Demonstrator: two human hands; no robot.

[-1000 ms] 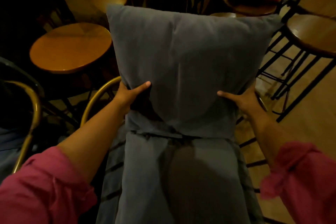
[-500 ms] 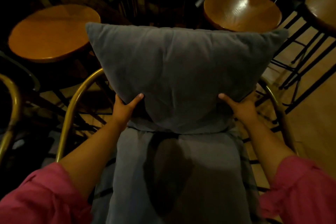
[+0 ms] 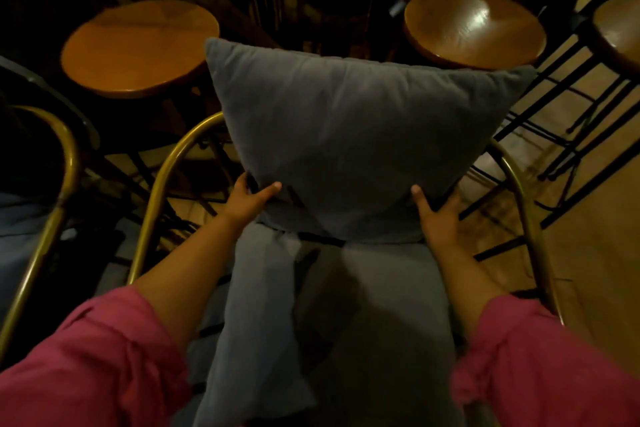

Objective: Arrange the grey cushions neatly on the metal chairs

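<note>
We reach both arms forward, the pink sleeves (image 3: 93, 367) pushed up to the elbows. Our left hand (image 3: 247, 199) takes the lower left corner of the upright grey cushion (image 3: 356, 142): the thumb lies flat on the front face and the other fingers go behind the fabric, so this grip is clamped on the cushion. Our right hand (image 3: 438, 215) takes the lower right corner in the same way, thumb pointing up on the front and the fingers wrapped around the edge, also clamped on the cushion.

The cushion stands on its lower edge at the back of the metal chair (image 3: 162, 191), leaning between the two curved brass-coloured tubes of the frame. Its lower edge touches the rear of the grey seat cushion (image 3: 363, 322), which lies flat along the seat toward us.

Behind the chair stand round wooden stools, one at the left (image 3: 138, 48) and one at the right (image 3: 474, 28). At the far left we see the curved frame of a second metal chair (image 3: 65, 163).
</note>
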